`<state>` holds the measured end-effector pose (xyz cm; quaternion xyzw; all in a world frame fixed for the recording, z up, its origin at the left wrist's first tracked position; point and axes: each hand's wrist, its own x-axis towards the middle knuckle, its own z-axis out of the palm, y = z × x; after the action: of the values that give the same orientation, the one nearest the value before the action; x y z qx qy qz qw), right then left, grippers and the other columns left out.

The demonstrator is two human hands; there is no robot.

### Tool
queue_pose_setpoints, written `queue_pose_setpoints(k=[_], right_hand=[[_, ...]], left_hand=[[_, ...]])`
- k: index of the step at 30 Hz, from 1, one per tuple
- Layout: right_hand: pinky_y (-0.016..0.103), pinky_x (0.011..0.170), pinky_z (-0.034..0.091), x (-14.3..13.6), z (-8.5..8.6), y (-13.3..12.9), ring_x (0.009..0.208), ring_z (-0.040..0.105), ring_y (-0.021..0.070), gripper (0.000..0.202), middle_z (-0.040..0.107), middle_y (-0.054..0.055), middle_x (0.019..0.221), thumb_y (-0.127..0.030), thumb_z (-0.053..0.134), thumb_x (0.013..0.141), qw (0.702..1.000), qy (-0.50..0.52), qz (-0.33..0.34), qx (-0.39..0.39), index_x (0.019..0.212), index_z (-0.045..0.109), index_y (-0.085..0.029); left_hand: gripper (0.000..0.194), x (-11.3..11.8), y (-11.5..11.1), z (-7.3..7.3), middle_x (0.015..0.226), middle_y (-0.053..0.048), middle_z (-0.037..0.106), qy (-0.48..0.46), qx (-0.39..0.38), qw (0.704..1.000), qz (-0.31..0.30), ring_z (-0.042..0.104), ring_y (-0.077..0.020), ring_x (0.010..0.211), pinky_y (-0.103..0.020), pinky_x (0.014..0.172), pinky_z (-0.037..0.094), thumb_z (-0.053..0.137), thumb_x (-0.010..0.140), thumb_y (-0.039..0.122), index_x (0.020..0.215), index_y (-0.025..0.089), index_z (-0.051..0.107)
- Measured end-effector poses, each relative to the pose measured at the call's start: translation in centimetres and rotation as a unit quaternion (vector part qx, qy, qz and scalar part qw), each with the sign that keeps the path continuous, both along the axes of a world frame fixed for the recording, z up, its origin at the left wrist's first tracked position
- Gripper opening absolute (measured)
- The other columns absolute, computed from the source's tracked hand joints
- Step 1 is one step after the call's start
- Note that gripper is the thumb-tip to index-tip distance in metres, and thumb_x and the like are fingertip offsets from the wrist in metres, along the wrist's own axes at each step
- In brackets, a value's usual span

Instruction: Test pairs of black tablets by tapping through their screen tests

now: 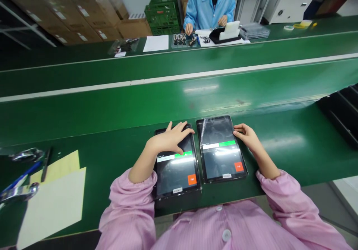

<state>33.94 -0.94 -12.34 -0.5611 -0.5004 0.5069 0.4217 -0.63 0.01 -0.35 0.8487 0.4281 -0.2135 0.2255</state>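
Observation:
Two tablets lie side by side on the green bench in front of me, their screens lit with a green bar and an orange "Fail" square. Across the upper part of the left tablet (175, 171) rests my left hand (170, 138), fingers spread, its thumb near the green bar. My right hand (246, 135) is at the upper right edge of the right tablet (222, 157), fingertips against the side and fingers slightly bent, not wrapped round it. Clear film with a crease covers the right tablet's screen. Each tablet has a small white label at its lower edge.
Left of me lie paper sheets (56, 205), a blue pen (21, 179) and shiny metal pieces (25, 192). A black tray-like object (342, 114) stands at the right. Beyond the raised green divider (156, 103), a person in a blue jacket (208, 8) sits among small parts.

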Motion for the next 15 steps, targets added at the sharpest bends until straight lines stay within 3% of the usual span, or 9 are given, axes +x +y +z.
queue_pose_setpoints(k=[4,7,10,15], right_hand=[[0.044,0.090,0.057,0.1,0.0,0.1,0.098,0.069,0.0282,0.039,0.071,0.008,0.095,-0.046,0.082,0.063,1.000,-0.009,-0.008,0.006,0.087,0.063,-0.022],[0.044,0.089,0.057,0.0,0.0,0.0,0.097,0.069,0.0281,0.040,0.071,0.008,0.094,-0.048,0.083,0.063,1.000,-0.019,-0.006,0.012,0.086,0.062,-0.022],[0.043,0.087,0.057,0.0,0.0,0.0,0.096,0.069,0.0276,0.041,0.071,0.008,0.094,-0.051,0.081,0.064,0.999,-0.032,-0.007,0.017,0.085,0.062,-0.022],[0.044,0.087,0.056,0.0,0.0,-0.1,0.094,0.069,0.0287,0.041,0.072,0.009,0.094,-0.055,0.079,0.064,0.998,-0.062,-0.017,0.021,0.084,0.063,-0.022]], left_hand=[[0.061,0.2,0.4,0.1,0.161,-0.015,0.028,-0.026,0.016,0.999,0.012,0.020,-0.0358,0.151,-0.069,0.116,0.006,0.073,0.082,0.017,0.135,0.032,0.048],[0.058,0.5,0.8,0.1,0.153,-0.011,0.036,-0.044,0.011,0.999,0.023,0.032,-0.0347,0.144,-0.058,0.117,0.021,0.073,0.079,0.011,0.130,0.032,0.055],[0.057,0.7,1.1,-0.2,0.149,-0.009,0.036,-0.049,-0.005,0.998,0.028,0.036,-0.0332,0.140,-0.047,0.114,0.031,0.074,0.076,0.006,0.125,0.032,0.059],[0.057,0.8,1.1,-0.7,0.146,-0.007,0.033,-0.057,-0.004,0.998,0.015,0.032,-0.0334,0.140,-0.051,0.115,0.028,0.070,0.076,0.002,0.122,0.035,0.061]])
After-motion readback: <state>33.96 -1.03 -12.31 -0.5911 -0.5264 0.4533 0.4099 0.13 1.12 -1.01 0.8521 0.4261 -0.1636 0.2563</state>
